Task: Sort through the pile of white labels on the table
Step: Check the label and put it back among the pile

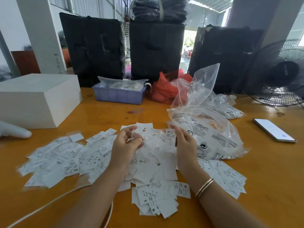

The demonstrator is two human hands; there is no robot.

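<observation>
Above the middle of the pile of white labels (105,160), the left hand (126,142) curls round a small clear sleeve (137,137); the right hand (184,142) hangs relaxed, grasping nothing. Labels lie mixed across the table (271,170), so sorting looks barely begun. Printed plastic bags (213,134) crowd the right; bare wood remains near the phone (274,130).

Bright daylight, glare rear, edges warped

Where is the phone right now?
In the head view the phone lies flat on the orange table, far right, just beyond the clear plastic bag and in front of the black fan.
</observation>
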